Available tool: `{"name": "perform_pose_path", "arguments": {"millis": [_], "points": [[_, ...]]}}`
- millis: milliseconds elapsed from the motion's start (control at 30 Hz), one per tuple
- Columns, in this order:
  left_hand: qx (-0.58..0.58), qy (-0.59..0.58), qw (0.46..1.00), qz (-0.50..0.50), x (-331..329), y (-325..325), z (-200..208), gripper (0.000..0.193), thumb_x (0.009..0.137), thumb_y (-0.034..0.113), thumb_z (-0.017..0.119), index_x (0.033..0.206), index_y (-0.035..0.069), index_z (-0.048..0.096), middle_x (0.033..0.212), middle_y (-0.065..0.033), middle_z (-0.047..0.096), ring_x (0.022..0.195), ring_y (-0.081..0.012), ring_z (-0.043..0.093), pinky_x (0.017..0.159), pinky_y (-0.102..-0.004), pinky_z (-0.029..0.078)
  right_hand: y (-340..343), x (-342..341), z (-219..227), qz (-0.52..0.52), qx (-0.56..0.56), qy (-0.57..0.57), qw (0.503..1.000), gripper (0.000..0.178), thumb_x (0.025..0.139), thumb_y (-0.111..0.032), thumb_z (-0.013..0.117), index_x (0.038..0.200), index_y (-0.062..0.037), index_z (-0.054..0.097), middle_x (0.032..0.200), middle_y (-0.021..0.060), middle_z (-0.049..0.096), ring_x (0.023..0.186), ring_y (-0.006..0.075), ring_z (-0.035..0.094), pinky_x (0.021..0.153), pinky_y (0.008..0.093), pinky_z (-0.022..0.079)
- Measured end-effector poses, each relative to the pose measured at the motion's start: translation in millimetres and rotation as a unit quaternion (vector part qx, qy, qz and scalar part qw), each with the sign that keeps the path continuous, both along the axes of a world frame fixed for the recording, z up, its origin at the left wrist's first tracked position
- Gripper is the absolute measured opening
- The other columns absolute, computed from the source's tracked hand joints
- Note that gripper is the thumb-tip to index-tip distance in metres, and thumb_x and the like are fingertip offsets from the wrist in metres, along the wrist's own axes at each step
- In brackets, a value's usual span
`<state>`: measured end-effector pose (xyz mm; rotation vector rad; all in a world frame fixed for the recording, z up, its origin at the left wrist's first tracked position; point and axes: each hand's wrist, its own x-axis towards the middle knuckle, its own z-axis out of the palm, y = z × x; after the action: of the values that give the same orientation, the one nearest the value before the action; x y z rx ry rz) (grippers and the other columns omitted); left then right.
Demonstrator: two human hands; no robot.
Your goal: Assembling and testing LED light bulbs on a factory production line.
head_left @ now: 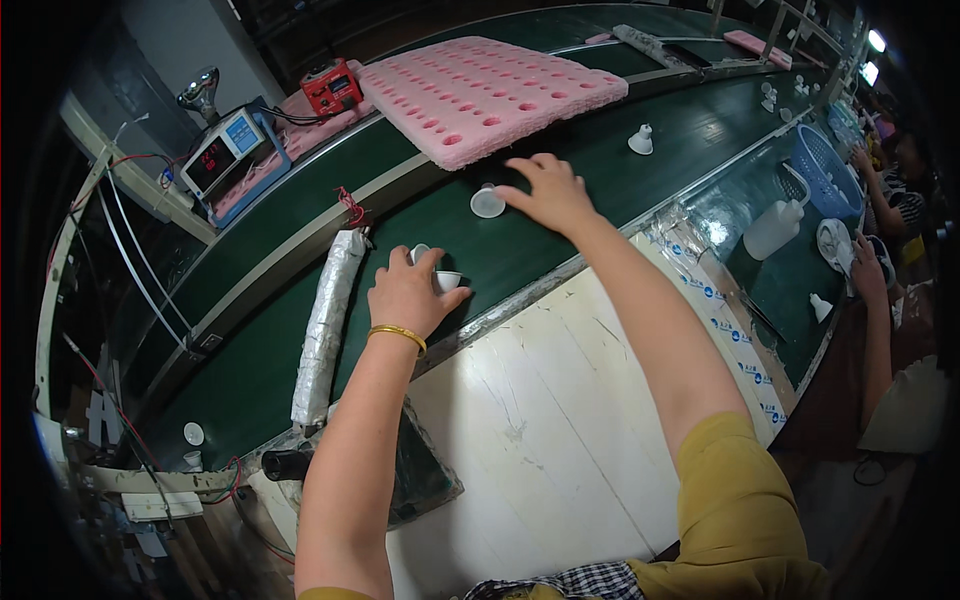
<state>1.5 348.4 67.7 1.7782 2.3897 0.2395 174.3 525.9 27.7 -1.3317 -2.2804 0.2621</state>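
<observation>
My left hand [408, 292], with a gold bangle at its wrist, curls its fingers and thumb around a small white lamp cup [449, 281] over the green belt. A second white cup [420, 252] shows partly behind those fingers. Farther right, my right hand [552, 195] reaches over the belt with fingers apart. Its thumb tip is at the edge of another white lamp cup [487, 204], which shows its round face; whether they touch, I cannot tell. One more white lamp piece [641, 140] stands on the belt beyond the right hand.
A pink foam block [490, 90] with rows of holes overhangs the belt [590, 150]. At left are a foil-wrapped bar [328, 330], a meter [222, 155], a red device [331, 88] and a bulb [200, 92]. A squeeze bottle [774, 230], blue basket [828, 172] and another person's hand [868, 268] are right.
</observation>
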Motion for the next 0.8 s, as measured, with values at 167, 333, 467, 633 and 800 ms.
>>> {"name": "perform_pose_path", "arguments": {"millis": [167, 333, 467, 633, 800], "points": [[0.003, 0.039, 0.999, -0.038, -10, 4, -14, 0.056, 0.067, 0.041, 0.077, 0.114, 0.014, 0.063, 0.121, -0.0198, 0.049, 0.102, -0.0343, 0.059, 0.088, -0.0401, 0.05, -31, -54, 7, 0.11, 0.0, -0.117, 0.987, 0.046, 0.074, -0.041, 0.072, 0.115, -0.0238, 0.06, 0.115, 0.0092, 0.055, 0.11, 0.0315, 0.052, 0.09, 0.0434, 0.045], [-0.186, 0.0, 0.981, -0.049, -26, 14, 17, 0.067, 0.064, 0.039, 0.077, 0.12, 0.008, 0.059, 0.115, -0.0174, 0.05, 0.077, -0.0276, 0.066, 0.065, -0.0334, 0.057, -41, -35, 32, 0.093, -0.168, -0.177, 0.965, 0.044, 0.073, -0.03, 0.075, 0.113, -0.0229, 0.06, 0.108, 0.0059, 0.063, 0.106, 0.0262, 0.058, 0.088, 0.0405, 0.047], [-0.128, -0.006, 0.989, -0.081, -42, 7, -4, 0.059, 0.059, 0.038, 0.077, 0.109, 0.008, 0.064, 0.111, -0.0189, 0.056, 0.099, -0.033, 0.06, 0.089, -0.0369, 0.049, -72, 3, 27, 0.138, -0.176, 0.015, 0.975, 0.043, 0.072, -0.029, 0.075, 0.11, -0.0194, 0.058, 0.107, 0.0094, 0.061, 0.102, 0.0293, 0.059, 0.085, 0.0401, 0.047], [-0.039, -0.213, 0.976, -0.017, -52, -10, 11, 0.039, 0.064, 0.014, 0.074, 0.097, -0.001, 0.059, 0.106, -0.0172, 0.047, 0.087, -0.0306, 0.061, 0.057, -0.0341, 0.059, -152, 53, 23, 0.173, -0.412, 0.41, 0.795, 0.043, 0.082, -0.021, 0.071, 0.116, -0.0113, 0.048, 0.094, 0.0036, 0.059, 0.076, 0.0081, 0.054, 0.057, 0.0246, 0.046], [0.085, -0.182, 0.974, -0.105, -36, -38, -17, 0.031, 0.065, 0.008, 0.068, 0.092, 0.0, 0.055, 0.106, -0.0148, 0.046, 0.078, -0.0245, 0.059, 0.057, -0.031, 0.055, -229, 90, -1, 0.076, -0.414, 0.465, 0.779, 0.044, 0.084, -0.031, 0.069, 0.119, -0.0154, 0.047, 0.091, 0.002, 0.057, 0.066, 0.0076, 0.052, 0.05, 0.0218, 0.042]]}}
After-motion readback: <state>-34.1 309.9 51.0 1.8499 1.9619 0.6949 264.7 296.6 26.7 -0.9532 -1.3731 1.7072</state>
